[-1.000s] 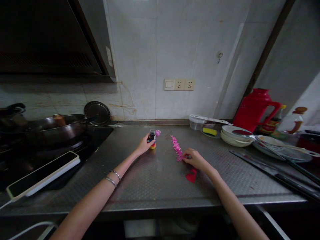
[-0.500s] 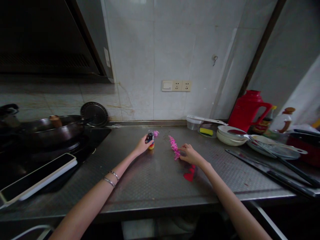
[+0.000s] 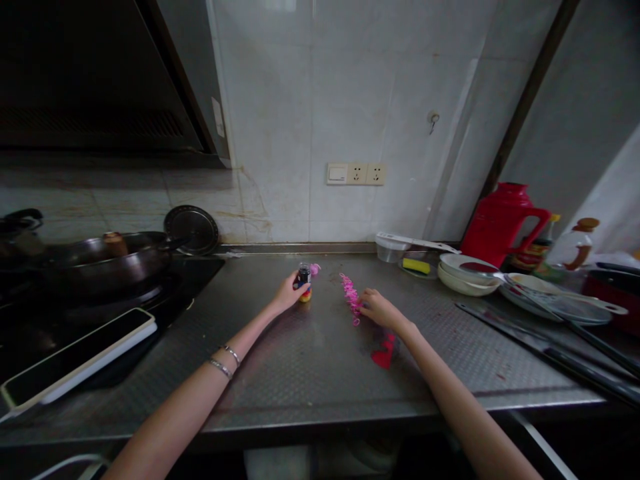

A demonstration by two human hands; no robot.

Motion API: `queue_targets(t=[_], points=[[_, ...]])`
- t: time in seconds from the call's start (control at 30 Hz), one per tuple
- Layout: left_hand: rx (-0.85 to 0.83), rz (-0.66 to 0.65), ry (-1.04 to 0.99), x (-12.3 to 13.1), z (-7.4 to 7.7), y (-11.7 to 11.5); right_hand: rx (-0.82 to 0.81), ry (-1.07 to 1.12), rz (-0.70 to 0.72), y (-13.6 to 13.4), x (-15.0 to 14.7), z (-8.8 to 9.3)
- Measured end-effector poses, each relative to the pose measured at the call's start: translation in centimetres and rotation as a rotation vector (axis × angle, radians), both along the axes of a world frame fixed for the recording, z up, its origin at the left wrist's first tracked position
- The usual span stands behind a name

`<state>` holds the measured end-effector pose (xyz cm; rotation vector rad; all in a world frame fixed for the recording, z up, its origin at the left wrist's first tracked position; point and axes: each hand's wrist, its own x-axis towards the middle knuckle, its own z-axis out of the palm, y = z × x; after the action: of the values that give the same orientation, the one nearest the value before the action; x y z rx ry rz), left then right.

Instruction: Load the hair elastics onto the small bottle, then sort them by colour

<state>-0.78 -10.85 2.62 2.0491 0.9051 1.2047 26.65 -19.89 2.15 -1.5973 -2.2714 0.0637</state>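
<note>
My left hand (image 3: pixel 289 293) is wrapped round a small dark bottle (image 3: pixel 304 279) with a yellow and red base, standing on the steel counter (image 3: pixel 310 360). A little pink bit (image 3: pixel 315 269) lies just behind the bottle. My right hand (image 3: pixel 379 309) rests on the counter with its fingers pinched on the near end of a pink curly strand (image 3: pixel 351 295) that stretches away from me. A small red piece (image 3: pixel 383 353) lies on the counter beside my right wrist. Two thin bracelets (image 3: pixel 225 358) sit on my left forearm.
A dark wok (image 3: pixel 100 257) and a round lid (image 3: pixel 193 229) stand on the stove at left, with a phone (image 3: pixel 75 357) in front. At right are a red jug (image 3: pixel 503 223), stacked bowls and plates (image 3: pixel 470 273), a sponge (image 3: pixel 416 265), a clear tub (image 3: pixel 390 247) and long dark utensils (image 3: pixel 550 350).
My right hand has drawn slightly up along the pink strand, whose near end now curls more. My left hand keeps its hold on the bottle. The camera view shifted a little.
</note>
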Motion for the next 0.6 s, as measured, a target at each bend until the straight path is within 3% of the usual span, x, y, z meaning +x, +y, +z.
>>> queue_targets(t=[0.3,0.6], points=[[0.038,0.036,0.020,0.0,0.2,-0.3,0.071,0.175,0.035,-0.4,0.0,-0.4],[0.030,0.032,0.029,0.0,0.2,-0.4,0.048,0.324,-0.052,-1.2,-0.3,1.5]])
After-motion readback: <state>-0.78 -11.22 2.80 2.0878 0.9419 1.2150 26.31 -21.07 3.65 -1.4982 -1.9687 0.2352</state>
